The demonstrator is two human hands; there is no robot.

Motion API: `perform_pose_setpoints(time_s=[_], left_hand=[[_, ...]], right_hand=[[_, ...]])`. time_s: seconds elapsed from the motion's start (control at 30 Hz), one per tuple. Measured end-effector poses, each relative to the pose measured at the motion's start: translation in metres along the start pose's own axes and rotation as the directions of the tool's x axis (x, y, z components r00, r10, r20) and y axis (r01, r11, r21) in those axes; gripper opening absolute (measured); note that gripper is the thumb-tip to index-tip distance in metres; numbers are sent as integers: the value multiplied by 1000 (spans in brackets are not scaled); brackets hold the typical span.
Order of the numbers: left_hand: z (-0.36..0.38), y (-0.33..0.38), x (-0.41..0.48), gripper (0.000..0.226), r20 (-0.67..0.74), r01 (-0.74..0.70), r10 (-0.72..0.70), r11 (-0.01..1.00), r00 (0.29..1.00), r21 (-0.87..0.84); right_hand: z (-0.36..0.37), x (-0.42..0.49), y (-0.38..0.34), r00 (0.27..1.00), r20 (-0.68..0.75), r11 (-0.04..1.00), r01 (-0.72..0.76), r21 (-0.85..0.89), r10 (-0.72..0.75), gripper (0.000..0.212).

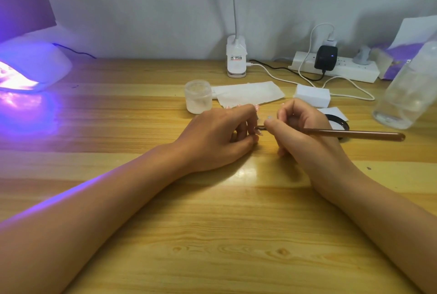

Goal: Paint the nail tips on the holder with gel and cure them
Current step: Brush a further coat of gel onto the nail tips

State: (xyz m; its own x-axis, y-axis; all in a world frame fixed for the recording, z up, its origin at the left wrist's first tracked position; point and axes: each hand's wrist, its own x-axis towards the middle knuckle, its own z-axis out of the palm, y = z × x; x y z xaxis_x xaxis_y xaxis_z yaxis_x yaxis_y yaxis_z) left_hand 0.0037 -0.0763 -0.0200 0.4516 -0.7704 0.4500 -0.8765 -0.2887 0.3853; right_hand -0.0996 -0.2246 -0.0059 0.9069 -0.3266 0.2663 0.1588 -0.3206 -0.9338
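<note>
At desk point(212, 222) centre: holding nail tip point(259, 132) in curled left hand point(220, 137), gripping brush point(354, 134) in right hand point(305, 133). Keep wrists planted, strokes thin; cure w/ lit lamp point(30, 66), far-left corner.

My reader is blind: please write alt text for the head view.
The right hand holds a slim brown brush, its tip at a small pale nail tip held by the left hand, over a pale wooden table. A white curing lamp glows violet at far left.
</note>
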Motion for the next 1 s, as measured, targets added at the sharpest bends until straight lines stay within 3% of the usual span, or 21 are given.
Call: perform_pose_setpoints(time_s=[0.3, 1.0], left_hand=[[1, -2, 0, 11, -9, -20, 20, 1000, 1000, -4], [2, -3, 0, 17, -9, -7, 8, 1000, 1000, 15]], right_hand=[[3, -1, -7, 999, 26, 991, 41, -131, -38, 17], [0, 0, 1, 1000, 7, 1000, 13, -11, -12, 16]])
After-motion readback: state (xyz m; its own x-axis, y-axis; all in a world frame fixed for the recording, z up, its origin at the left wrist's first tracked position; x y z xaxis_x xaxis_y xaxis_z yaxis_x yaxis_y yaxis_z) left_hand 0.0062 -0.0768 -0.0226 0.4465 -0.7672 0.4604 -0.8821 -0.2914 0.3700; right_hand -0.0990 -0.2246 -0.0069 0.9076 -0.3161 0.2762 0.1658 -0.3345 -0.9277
